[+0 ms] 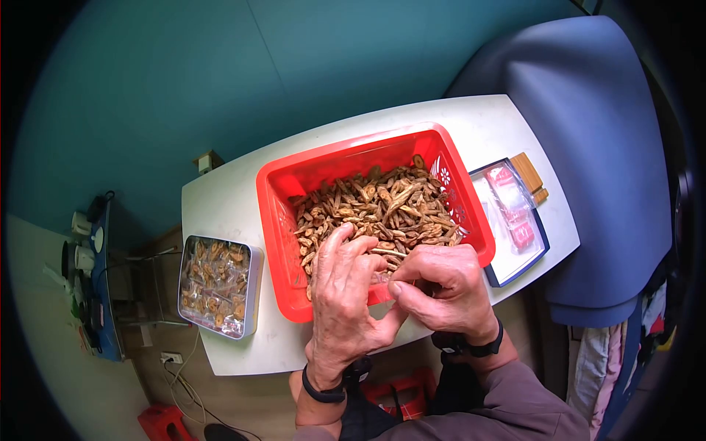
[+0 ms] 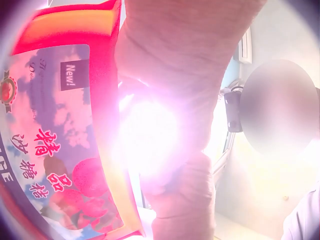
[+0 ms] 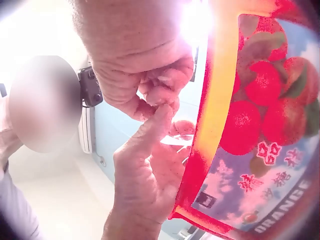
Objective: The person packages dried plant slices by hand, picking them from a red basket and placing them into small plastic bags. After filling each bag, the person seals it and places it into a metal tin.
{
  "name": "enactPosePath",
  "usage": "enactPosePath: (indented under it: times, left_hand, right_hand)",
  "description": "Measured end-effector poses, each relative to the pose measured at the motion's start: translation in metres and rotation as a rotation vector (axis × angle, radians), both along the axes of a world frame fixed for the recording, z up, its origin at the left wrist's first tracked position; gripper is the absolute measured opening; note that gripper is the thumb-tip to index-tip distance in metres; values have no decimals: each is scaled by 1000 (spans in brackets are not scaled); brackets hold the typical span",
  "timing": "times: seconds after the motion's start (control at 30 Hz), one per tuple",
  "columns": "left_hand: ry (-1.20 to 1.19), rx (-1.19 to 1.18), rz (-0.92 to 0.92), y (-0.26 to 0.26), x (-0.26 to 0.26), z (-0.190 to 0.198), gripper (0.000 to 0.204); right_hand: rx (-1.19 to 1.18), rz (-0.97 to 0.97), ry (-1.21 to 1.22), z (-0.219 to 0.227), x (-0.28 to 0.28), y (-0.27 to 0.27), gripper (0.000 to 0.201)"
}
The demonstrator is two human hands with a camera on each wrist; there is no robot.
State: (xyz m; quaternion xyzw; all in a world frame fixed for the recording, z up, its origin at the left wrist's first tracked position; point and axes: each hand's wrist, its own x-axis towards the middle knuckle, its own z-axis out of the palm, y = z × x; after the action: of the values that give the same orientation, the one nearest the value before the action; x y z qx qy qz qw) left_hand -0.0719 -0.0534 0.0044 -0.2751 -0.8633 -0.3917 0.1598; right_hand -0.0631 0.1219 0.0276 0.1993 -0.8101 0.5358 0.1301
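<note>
My left hand (image 1: 340, 305) and right hand (image 1: 450, 287) meet over the near rim of a red plastic basket (image 1: 285, 283). Between their fingertips is a small clear plastic bag (image 1: 381, 278), mostly hidden by fingers. The right thumb and index finger pinch at its edge; the left thumb reaches across to them while the other left fingers bend behind it. In the right wrist view a pale sliver (image 3: 176, 141) shows between the hands. Dried brown root slices (image 1: 390, 198) fill much of the basket. Glare washes out the left palm (image 2: 175, 65) in the left wrist view.
On the white table (image 1: 228, 353), a metal tin (image 1: 254, 290) of small bagged slices stands left of the basket. To its right lies a dark-edged tray (image 1: 507, 275) with pink packets (image 1: 522, 234) beside a wooden block (image 1: 528, 173). A blue-grey covered form (image 1: 596, 162) borders the right side.
</note>
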Motion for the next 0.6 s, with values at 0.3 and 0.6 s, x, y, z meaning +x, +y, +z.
enactPosePath:
  times: [0.3,0.6]
  left_hand:
    - [12,5,15,1,0,3,39]
    - [-24,8,5,3,2,5,40]
  right_hand:
    - [18,-8,-5,0,0,-1,7]
    - [5,-1,-54,-2,0,-2,10]
